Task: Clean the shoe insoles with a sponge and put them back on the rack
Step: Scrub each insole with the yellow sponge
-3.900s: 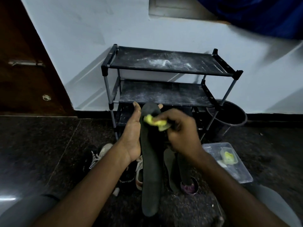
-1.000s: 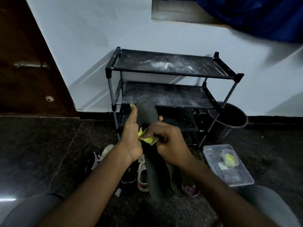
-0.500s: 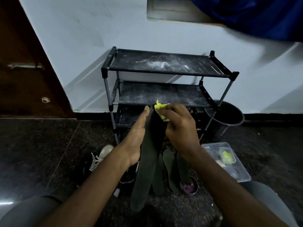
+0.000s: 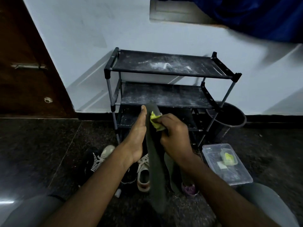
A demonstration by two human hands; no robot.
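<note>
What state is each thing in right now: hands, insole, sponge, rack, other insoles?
insole: held up, not yet on the rack
sponge: pressed on the insole's upper end
right hand: grips the sponge
left hand: fingers straight, backing the insole
rack: standing, shelves dusty
other insoles: on the floor

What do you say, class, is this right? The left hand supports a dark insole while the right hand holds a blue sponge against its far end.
Not quite: the sponge is yellow-green, not blue, as the head view shows. The rest holds: the left hand supports the dark insole while the right hand holds it against the far end.
</note>
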